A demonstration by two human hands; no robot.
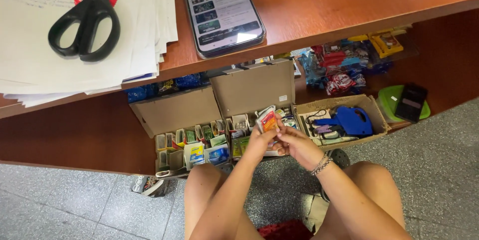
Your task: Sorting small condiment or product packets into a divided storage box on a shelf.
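Both my hands meet low in the head view, under the edge of a wooden desk. My left hand (258, 143) grips a small stack of packets (267, 119), the front one red and orange. My right hand (298, 144), with bead bracelets at the wrist, touches the stack's lower edge from the right. Just behind the hands stand two open cardboard boxes (252, 90) on a low shelf, filled with several small packets in rows.
A third box (376, 113) at right holds a blue price-label gun (352, 120). On the desk top (324, 0) lie a lit phone (222, 8), black scissors (87, 23) and a paper stack (134, 45). Candy bags (344, 65), a green lid (394, 101), and a tiled floor (439, 155).
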